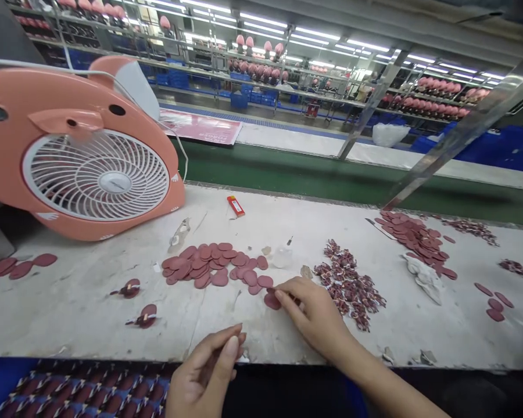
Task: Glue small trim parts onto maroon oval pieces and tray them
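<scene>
My right hand pinches a dark red oval disc by its edge, at the right end of a loose pile of similar discs. My left hand is closed at the table's front edge, thumb against fingertips; whatever may be between them is hidden. Right of my right hand lies a heap of small dark red strap-like pieces, several with pale parts. On the left, two discs with dark strips across them, an upper joined piece and a lower joined piece, lie apart from the pile.
An orange animal-shaped fan stands at the back left. A small red box lies behind the discs. More discs and a crumpled white scrap are on the right. Below the front edge, a blue tray holds rows of joined pieces.
</scene>
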### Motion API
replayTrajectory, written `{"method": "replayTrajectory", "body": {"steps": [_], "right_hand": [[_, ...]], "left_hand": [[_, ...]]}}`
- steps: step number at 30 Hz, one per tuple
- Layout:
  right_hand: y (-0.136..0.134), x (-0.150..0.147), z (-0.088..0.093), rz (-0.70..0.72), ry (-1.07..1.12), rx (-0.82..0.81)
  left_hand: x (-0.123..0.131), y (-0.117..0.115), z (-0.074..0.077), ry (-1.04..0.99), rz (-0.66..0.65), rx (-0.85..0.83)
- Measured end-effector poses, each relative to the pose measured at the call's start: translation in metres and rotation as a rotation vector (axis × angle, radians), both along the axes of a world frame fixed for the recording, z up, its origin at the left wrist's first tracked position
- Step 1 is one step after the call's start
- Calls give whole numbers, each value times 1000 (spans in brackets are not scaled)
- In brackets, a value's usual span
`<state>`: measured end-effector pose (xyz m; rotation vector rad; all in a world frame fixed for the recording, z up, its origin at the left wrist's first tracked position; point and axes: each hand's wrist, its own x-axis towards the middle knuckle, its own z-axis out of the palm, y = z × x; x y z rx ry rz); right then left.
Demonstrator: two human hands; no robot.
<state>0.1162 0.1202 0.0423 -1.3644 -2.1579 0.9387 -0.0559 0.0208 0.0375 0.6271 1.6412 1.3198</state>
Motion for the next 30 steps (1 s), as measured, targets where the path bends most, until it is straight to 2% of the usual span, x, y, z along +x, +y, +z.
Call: {"method": "replayTrajectory", "body": {"steps": [3, 5, 7, 9, 12, 15, 17, 20, 22, 25, 30], "right_hand": [[-6, 4, 14, 52, 228, -274], [-14, 2, 18, 100, 337, -433], [-23, -1, 19, 134, 400, -528], [-28, -2, 19, 161, 411, -563], [-21, 5, 17, 96, 341, -441], [10, 18, 8, -161, 203, -142], [36, 22, -2, -269, 108, 4], [67, 17, -16, -223, 15, 89], [73, 13, -19, -156, 2, 106], [58, 16, -9, -119, 29, 101], [-4, 45, 22, -83, 80, 51]], "left_hand": [[10, 6, -1, 3, -83, 100], [15, 10, -1, -49, -240, 207], [20, 13, -2, -135, -372, 295], [24, 14, -3, -212, -373, 331], [28, 11, -3, -293, -243, 291], [30, 6, 1, -383, -101, 176], [32, 3, 6, -431, -17, 111], [34, 0, 13, -512, 16, 79], [34, -2, 15, -573, 10, 70], [28, -5, 16, -637, -5, 66], [19, -12, 16, -703, -9, 79]]}}
